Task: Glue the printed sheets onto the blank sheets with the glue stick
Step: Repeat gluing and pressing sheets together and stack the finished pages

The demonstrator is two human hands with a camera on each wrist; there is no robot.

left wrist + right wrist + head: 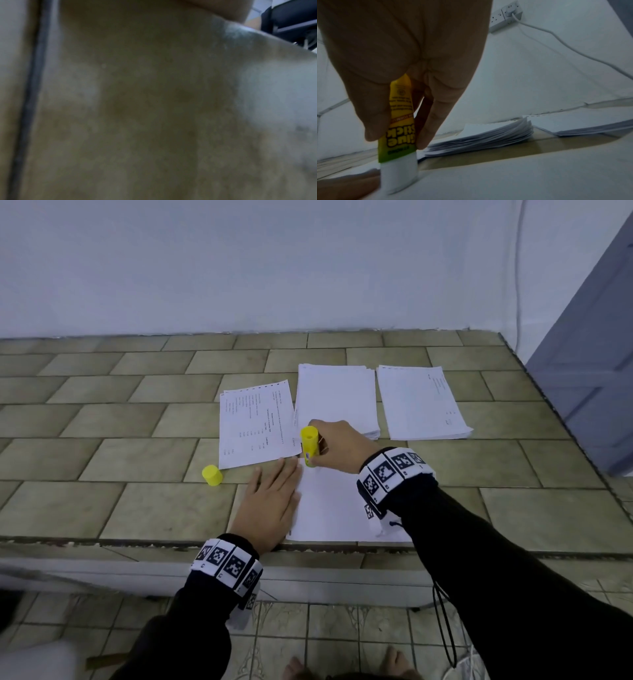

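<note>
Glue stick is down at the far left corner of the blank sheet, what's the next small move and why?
Probably drag the glue stick along the sheet's far edge, away from the left hand. The right hand grips it upright with the white glue tip on the corner, the left hand lies flat pinning the sheet's left edge, and the cap is already off.

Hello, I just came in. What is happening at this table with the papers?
A person is gluing paper. The right hand grips an uncapped glue stick upside down, its white tip pressed on the far left corner of a blank sheet at the table's near edge. The left hand lies flat on that sheet's left edge, holding it. The yellow cap stands on the tiles to the left. A printed sheet and two paper stacks lie behind.
</note>
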